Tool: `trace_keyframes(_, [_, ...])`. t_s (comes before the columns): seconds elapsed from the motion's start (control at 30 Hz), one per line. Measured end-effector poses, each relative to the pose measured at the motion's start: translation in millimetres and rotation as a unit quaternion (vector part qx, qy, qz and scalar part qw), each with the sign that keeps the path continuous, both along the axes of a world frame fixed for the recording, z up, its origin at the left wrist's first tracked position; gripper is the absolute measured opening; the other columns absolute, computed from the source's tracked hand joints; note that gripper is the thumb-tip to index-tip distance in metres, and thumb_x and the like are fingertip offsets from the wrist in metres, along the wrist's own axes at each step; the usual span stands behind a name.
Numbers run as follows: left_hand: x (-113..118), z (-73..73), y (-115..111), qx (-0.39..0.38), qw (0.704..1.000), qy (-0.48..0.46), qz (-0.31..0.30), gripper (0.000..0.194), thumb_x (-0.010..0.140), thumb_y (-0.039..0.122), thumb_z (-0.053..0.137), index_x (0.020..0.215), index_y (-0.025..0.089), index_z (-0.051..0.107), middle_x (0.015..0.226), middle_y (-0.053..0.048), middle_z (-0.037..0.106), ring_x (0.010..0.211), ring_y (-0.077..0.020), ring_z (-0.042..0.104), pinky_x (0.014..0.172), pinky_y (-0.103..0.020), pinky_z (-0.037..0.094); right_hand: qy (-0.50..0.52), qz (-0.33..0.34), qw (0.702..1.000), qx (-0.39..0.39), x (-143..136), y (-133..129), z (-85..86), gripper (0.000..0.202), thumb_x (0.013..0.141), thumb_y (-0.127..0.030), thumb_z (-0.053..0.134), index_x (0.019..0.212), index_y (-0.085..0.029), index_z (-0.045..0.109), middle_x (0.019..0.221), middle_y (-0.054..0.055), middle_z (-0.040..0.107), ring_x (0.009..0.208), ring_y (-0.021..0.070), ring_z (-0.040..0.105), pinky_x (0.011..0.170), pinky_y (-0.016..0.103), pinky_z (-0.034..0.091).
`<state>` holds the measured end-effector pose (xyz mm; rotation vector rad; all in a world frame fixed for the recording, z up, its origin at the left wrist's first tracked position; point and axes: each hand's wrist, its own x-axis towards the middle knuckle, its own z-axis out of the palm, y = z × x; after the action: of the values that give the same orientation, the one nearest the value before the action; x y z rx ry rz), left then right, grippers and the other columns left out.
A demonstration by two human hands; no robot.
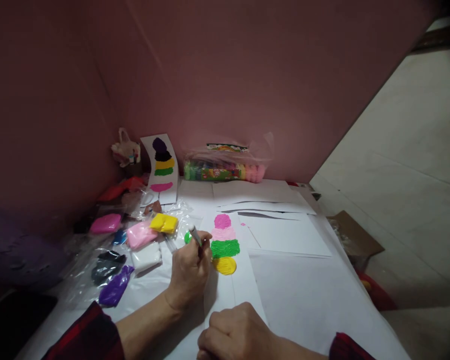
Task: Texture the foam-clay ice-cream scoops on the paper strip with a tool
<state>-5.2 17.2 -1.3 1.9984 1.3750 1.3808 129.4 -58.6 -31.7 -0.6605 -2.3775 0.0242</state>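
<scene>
My left hand (192, 272) is closed around a white pen (195, 235), which stands tilted at the left edge of a white paper strip (247, 285). The strip bears a magenta patch (222, 221), a light pink patch (223, 233), a green patch (225, 248) and a yellow oval (225, 266), stacked from far to near. My right hand (238, 332) rests with curled fingers on the near part of the strip; what it holds, if anything, is hidden. A bit of green clay (188, 237) lies just beyond my left hand.
Packets of clay lie at the left, among them yellow (164, 223), pink (141, 234), white (147, 257) and purple (116, 286). A decorated card (164, 162) leans at the back, beside a bag of colored sticks (225, 172). White sheets (288, 235) lie at the right.
</scene>
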Motion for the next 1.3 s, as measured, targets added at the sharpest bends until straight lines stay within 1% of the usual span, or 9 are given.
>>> trace_keyframes(0.17, [-0.1, -1.0, -0.2, 0.043, 0.997, -0.037, 0.049, 0.012, 0.087, 0.015, 0.047, 0.091, 0.019, 0.058, 0.074, 0.0, 0.065, 0.063, -0.0144, 0.062, 0.062, -0.026, 0.048, 0.026, -0.011, 1.0, 0.011, -0.5, 0.0, 2.9, 0.043, 0.102, -0.032, 0.038, 0.065, -0.019, 0.055, 0.05, -0.004, 0.052, 0.041, 0.0097, 0.045, 0.037, 0.028, 0.018])
trace_keyframes(0.23, [0.7, -0.2, -0.8, 0.043, 0.997, -0.051, 0.044, 0.011, 0.087, 0.016, 0.048, 0.09, 0.019, 0.058, 0.073, 0.0, 0.064, 0.061, -0.0136, 0.061, 0.061, -0.024, 0.047, 0.033, -0.012, 0.999, 0.012, -0.4, 0.1, 3.0, 0.044, 0.102, -0.032, 0.037, 0.065, -0.019, 0.055, 0.05, -0.004, 0.052, 0.041, 0.0097, 0.045, 0.037, 0.028, 0.018])
trace_keyframes(0.43, [4.4, 5.9, -3.0, -0.01, 0.995, -0.092, 0.02, 0.008, 0.086, 0.021, 0.052, 0.087, 0.018, 0.06, 0.069, 0.001, 0.062, 0.058, -0.0117, 0.058, 0.057, -0.022, 0.047, 0.021, -0.011, 1.0, 0.013, 0.0, 0.3, -0.9, 0.039, 0.1, -0.033, 0.042, 0.066, -0.019, 0.054, 0.051, -0.004, 0.051, 0.042, 0.0092, 0.044, 0.039, 0.027, 0.017])
trace_keyframes(0.57, [5.2, 8.6, -2.9, -0.026, 0.996, -0.088, 0.01, 0.009, 0.087, 0.022, 0.052, 0.087, 0.017, 0.06, 0.067, 0.002, 0.06, 0.054, -0.011, 0.055, 0.054, -0.022, 0.045, 0.03, -0.01, 0.999, 0.013, -0.6, 0.6, -0.9, 0.041, 0.101, -0.032, 0.039, 0.065, -0.019, 0.054, 0.05, -0.004, 0.05, 0.041, 0.0097, 0.043, 0.038, 0.027, 0.018])
trace_keyframes(0.77, [3.5, 3.6, -1.4, -0.04, 0.997, -0.07, 0.002, 0.012, 0.087, 0.022, 0.051, 0.091, 0.018, 0.06, 0.075, -0.001, 0.065, 0.061, -0.0131, 0.06, 0.06, -0.024, 0.048, 0.011, -0.005, 1.0, 0.016, -0.2, 0.1, -1.6, 0.037, 0.1, -0.032, 0.045, 0.066, -0.019, 0.053, 0.051, -0.004, 0.052, 0.042, 0.0091, 0.046, 0.039, 0.027, 0.019])
trace_keyframes(0.87, [2.3, -0.1, -0.8, -0.038, 0.997, -0.062, 0.002, 0.013, 0.089, 0.022, 0.049, 0.092, 0.018, 0.06, 0.078, -0.002, 0.066, 0.066, -0.0148, 0.063, 0.065, -0.026, 0.05, 0.002, -0.007, 1.0, 0.009, 0.2, -0.2, -1.7, 0.036, 0.099, -0.032, 0.048, 0.066, -0.018, 0.053, 0.051, -0.005, 0.052, 0.041, 0.0087, 0.047, 0.039, 0.026, 0.02])
trace_keyframes(1.03, [0.7, -2.9, 0.1, -0.023, 0.998, -0.06, 0.005, 0.013, 0.089, 0.019, 0.047, 0.092, 0.018, 0.06, 0.08, -0.002, 0.067, 0.07, -0.0154, 0.064, 0.065, -0.026, 0.049, 0.0, 0.003, 1.0, -0.003, 0.5, 0.1, 0.2, 0.039, 0.101, -0.032, 0.043, 0.066, -0.018, 0.055, 0.052, -0.004, 0.053, 0.042, 0.0094, 0.046, 0.038, 0.026, 0.021])
trace_keyframes(1.17, [1.0, -0.9, -0.3, 0.002, 0.997, -0.076, 0.026, 0.012, 0.087, 0.017, 0.048, 0.092, 0.018, 0.059, 0.076, -0.001, 0.065, 0.067, -0.0146, 0.063, 0.063, -0.025, 0.048, 0.018, -0.005, 1.0, 0.006, 0.3, 0.6, 2.3, 0.042, 0.102, -0.033, 0.04, 0.066, -0.018, 0.056, 0.051, -0.004, 0.053, 0.042, 0.0095, 0.045, 0.038, 0.027, 0.019])
trace_keyframes(1.3, [2.5, 2.5, -1.5, 0.005, 0.997, -0.082, 0.005, 0.01, 0.088, 0.017, 0.049, 0.09, 0.018, 0.058, 0.074, 0.001, 0.063, 0.064, -0.013, 0.061, 0.062, -0.023, 0.048, 0.046, -0.005, 0.999, 0.01, -1.1, 1.5, 5.1, 0.048, 0.103, -0.032, 0.033, 0.064, -0.018, 0.056, 0.049, -0.004, 0.051, 0.04, 0.0094, 0.043, 0.038, 0.027, 0.018])
